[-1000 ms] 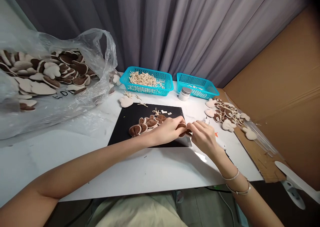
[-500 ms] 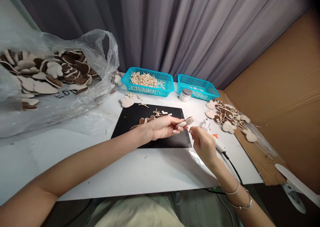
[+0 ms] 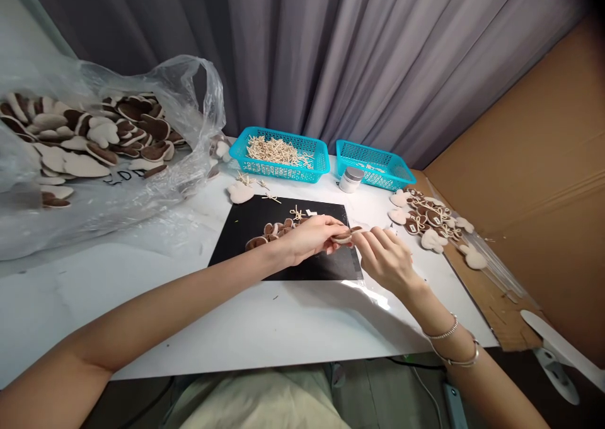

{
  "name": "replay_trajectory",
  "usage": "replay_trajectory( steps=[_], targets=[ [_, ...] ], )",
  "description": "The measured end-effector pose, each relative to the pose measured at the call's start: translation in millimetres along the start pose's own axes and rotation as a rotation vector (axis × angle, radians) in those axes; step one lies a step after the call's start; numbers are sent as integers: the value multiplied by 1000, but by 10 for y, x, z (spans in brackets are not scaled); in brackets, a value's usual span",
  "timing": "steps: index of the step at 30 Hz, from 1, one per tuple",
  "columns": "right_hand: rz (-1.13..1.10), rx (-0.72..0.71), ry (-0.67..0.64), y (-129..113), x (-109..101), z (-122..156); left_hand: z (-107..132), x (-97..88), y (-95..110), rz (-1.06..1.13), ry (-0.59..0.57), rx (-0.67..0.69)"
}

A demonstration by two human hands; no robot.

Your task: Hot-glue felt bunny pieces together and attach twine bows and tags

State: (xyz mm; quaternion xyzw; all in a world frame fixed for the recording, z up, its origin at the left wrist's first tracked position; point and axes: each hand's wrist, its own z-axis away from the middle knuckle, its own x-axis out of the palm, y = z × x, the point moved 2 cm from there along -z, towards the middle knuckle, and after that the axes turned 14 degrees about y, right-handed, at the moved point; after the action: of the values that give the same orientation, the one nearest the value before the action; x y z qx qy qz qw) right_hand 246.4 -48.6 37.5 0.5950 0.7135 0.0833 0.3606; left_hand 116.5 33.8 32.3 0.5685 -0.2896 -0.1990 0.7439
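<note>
Fingers of the left hand (image 3: 312,238) pinch a brown-and-cream plush piece (image 3: 341,235); below them, a black mat (image 3: 326,268) lies on the bench (image 3: 283,328). Right hand (image 3: 385,256) fingers, curled, meet the piece's right end; their grip is unclear. Half a second ago its pale side showed; now brown does.

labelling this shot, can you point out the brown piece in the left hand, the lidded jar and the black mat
Brown piece (image 3: 343,235), head view: its brown face.
Lidded jar (image 3: 350,183), head view: its side, below the lid.
Black mat (image 3: 326,268), head view: its bare near part.
</note>
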Motion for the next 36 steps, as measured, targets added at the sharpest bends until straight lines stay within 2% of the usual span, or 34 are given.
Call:
replay_trajectory(
  steps=[5, 9, 11, 15, 17, 22, 26, 32, 36],
  targets=[
    [-154, 139, -21, -9, 24, 47, -31, -33, -12, 21, -10, -12],
    [-372, 477, 58, 128, 32, 53, -26, -43, -7, -27, 5, -53],
    [-445, 579, 16, 236, 103, 45, 0, -38, 5, -82, 7, -62],
    [-664, 466, -242, 350, 366, 41, 82, -32, 66, -204, 2, -18],
    [-752, 435, -303, 352, 465, 40, 106, -46, 88, -258, 20, -1],
    [-779, 477, -246, 324, 467, -22, 42, -107, 52, -353, 73, 70],
    [-699, 452, -217, 322, 426, -45, -61, -145, -15, -372, 184, 119],
    [-542, 427, -234, 251, 396, -74, -171, -166, -44, -492, 359, 322],
    [-435, 391, -249, 176, 366, -90, -181, -139, -21, -397, 433, 348]
  ],
)
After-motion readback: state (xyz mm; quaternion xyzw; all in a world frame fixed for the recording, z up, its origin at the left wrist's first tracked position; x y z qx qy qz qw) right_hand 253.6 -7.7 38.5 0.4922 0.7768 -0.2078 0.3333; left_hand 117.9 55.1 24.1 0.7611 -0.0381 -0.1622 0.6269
